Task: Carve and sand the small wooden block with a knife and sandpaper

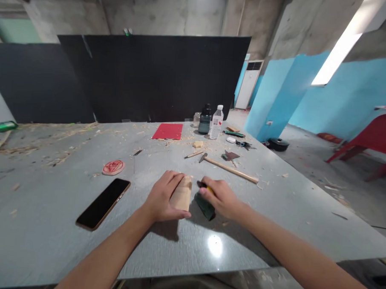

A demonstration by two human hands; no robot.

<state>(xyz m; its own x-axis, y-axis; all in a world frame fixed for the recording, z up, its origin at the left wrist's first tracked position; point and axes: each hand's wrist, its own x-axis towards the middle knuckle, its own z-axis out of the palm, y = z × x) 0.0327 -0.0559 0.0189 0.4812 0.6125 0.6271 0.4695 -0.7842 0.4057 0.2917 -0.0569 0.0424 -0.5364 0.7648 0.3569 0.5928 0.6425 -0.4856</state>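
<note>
A wooden block (181, 198) is held pinched in the left hand (164, 197). It is positioned just left of the right hand (221, 197), in which a yellow-and-black tool (201, 185) is clasped.

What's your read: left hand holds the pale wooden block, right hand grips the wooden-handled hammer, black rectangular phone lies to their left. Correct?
Not quite: in the head view, the right hand grips a black-and-yellow tool; the wooden-handled hammer lies on the grey table beyond. The rest stands.
</note>
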